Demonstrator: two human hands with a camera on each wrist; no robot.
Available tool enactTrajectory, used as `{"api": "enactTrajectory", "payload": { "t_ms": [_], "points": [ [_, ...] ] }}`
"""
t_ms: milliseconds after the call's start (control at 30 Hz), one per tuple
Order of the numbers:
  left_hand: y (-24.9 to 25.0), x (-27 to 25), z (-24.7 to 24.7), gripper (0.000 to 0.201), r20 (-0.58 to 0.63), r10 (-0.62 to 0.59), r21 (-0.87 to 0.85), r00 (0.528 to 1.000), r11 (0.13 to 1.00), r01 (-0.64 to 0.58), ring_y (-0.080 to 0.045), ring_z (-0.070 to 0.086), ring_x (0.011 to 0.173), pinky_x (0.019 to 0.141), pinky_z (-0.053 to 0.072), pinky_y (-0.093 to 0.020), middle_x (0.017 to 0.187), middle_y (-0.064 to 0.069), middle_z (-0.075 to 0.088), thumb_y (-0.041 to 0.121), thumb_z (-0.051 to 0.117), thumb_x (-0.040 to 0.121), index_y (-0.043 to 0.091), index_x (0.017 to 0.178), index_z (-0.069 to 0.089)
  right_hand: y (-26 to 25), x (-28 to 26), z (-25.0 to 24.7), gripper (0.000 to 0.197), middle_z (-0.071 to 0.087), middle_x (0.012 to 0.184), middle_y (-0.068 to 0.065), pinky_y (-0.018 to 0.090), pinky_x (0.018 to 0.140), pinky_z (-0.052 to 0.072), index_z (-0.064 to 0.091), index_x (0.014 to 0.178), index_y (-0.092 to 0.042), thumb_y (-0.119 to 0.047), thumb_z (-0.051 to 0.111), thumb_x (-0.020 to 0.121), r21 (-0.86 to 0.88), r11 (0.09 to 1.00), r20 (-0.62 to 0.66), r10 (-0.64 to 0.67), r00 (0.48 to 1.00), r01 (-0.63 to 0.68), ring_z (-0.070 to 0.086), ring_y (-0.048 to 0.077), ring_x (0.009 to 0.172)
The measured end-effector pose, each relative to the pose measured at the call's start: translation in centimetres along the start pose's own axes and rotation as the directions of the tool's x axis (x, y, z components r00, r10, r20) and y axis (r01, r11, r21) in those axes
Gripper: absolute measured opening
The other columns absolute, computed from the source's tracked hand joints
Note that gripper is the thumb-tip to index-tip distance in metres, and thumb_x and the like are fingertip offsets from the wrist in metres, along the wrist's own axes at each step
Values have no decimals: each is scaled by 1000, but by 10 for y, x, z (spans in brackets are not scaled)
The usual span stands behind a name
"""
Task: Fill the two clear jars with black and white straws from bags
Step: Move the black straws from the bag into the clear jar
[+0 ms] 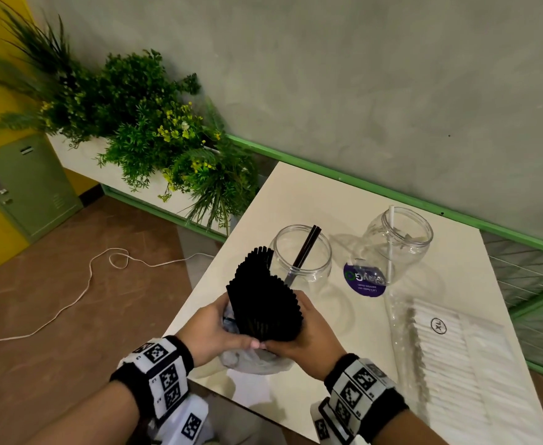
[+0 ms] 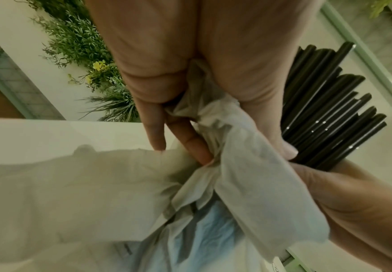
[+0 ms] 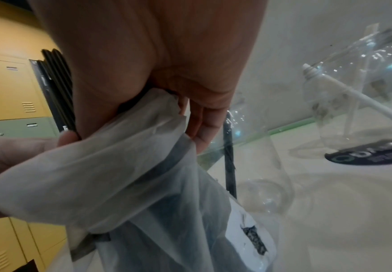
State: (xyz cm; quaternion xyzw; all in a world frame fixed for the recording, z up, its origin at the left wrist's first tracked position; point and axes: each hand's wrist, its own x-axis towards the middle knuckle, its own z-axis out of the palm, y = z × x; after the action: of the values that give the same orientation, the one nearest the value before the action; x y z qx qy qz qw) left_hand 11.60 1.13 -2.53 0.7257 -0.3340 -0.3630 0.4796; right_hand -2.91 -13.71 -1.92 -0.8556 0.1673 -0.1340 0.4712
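A: Where is the bundle of black straws (image 1: pixel 263 303) at this moment?

B: It stands almost upright between both hands, just in front of the left jar (image 1: pixel 300 253), above the near edge of the tabletop (image 1: pixel 334 200). The lower ends of the straws sit inside a crumpled white plastic bag (image 1: pixel 254 359).

A: How do the hands hold it?

B: The left hand (image 1: pixel 214 329) has its fingers (image 2: pixel 157 128) curled around the bag and the left side of the bundle. The right hand (image 1: pixel 302 332) has its fingers (image 3: pixel 201 132) wrapped around the right side, so both are clamped on the straws and the bag. The two thumbs meet at the front of the bundle.

A: What is in the left jar?

B: Two black straws (image 1: pixel 305 252) lean inside it, and their tops come out over the rim. To the right of the left jar stands the second clear jar (image 1: pixel 395 242), with one white straw (image 1: pixel 391 245) in it. Between the two jars, a round dark sticker (image 1: pixel 365 281) lies on the tabletop.

A: And the white straws?

B: A clear bag of white straws (image 1: pixel 450 354) lies flat on the tabletop, to the right of the left jar and nearer to the person. It has a small round "XL" mark.
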Motion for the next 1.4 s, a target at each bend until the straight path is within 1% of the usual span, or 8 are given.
{"api": "enactTrajectory", "payload": {
  "t_ms": [167, 300, 500, 667, 800, 1067, 1267, 1400],
  "points": [
    [-8, 2, -27, 90, -10, -24, 41, 1000, 999, 24, 13, 56, 101, 85, 43, -9, 107, 23, 64, 68, 83, 34, 43, 113, 47, -14, 20, 19, 82, 43, 117, -6, 19, 86, 42, 46, 129, -21, -51, 73, 57, -201, 979, 52, -23, 998, 33, 53, 9, 102],
    [-8, 3, -42, 95, -31, -28, 127, 999, 991, 32, 15, 52, 97, 76, 39, -2, 103, 31, 58, 84, 70, 25, 46, 108, 45, -20, 29, 32, 81, 43, 114, -5, 20, 79, 42, 46, 130, -20, -46, 80, 62, -279, 960, 44, -14, 999, 25, 55, 16, 99],
    [-4, 11, -53, 95, -3, -45, 124, 999, 991, 45, 19, 52, 89, 70, 37, 3, 96, 31, 57, 83, 70, 21, 45, 105, 47, -16, 38, 43, 88, 43, 114, -6, 27, 82, 47, 43, 134, -23, -65, 67, 59, -317, 948, -32, -8, 999, -2, 54, 17, 98],
    [-7, 19, -49, 90, 11, -114, 200, 993, 974, 109, 0, 53, 94, 67, 35, 1, 97, 24, 54, 53, 83, 56, 22, 132, 44, -10, 44, 42, 95, 41, 116, -3, 25, 84, 45, 44, 134, -23, -68, 62, 53, -322, 944, 59, 88, 994, -64, 55, 21, 103],
    [-9, 18, -57, 126, 49, -100, 205, 994, 975, 88, -2, 53, 102, 75, 37, -4, 108, 19, 57, 87, 65, 27, 26, 135, 42, -10, 39, 31, 91, 38, 132, -2, 31, 99, 37, 50, 134, -26, -71, 67, 56, -409, 912, -63, -60, 996, 29, 40, 20, 114],
    [-14, 17, -61, 95, 58, -138, 167, 989, 978, 127, -6, 52, 110, 94, 40, -20, 116, 12, 55, 58, 79, 57, 22, 137, 41, -17, 44, 29, 63, 50, 94, -11, 8, 81, 29, 60, 101, -20, -56, 81, 54, -260, 965, -103, -69, 992, 41, 43, 15, 94],
    [-17, 19, -67, 112, 66, -127, 203, 990, 973, 112, -7, 67, 87, 73, 53, -25, 112, 10, 64, 84, 70, 30, 28, 123, 46, -22, 43, 29, 44, 54, 86, 2, 10, 69, 35, 49, 76, -40, -46, 86, 53, -80, 996, -108, 39, 993, -48, 51, 8, 80],
    [-15, 23, -67, 119, 75, -81, 214, 994, 975, 63, -5, 58, 106, 87, 46, -19, 113, 12, 62, 83, 71, 31, 20, 129, 48, -21, 42, 23, 43, 55, 82, -3, 16, 69, 39, 52, 75, -39, -44, 89, 53, -15, 999, -183, 28, 983, -31, 53, 11, 81]
  ]
}}
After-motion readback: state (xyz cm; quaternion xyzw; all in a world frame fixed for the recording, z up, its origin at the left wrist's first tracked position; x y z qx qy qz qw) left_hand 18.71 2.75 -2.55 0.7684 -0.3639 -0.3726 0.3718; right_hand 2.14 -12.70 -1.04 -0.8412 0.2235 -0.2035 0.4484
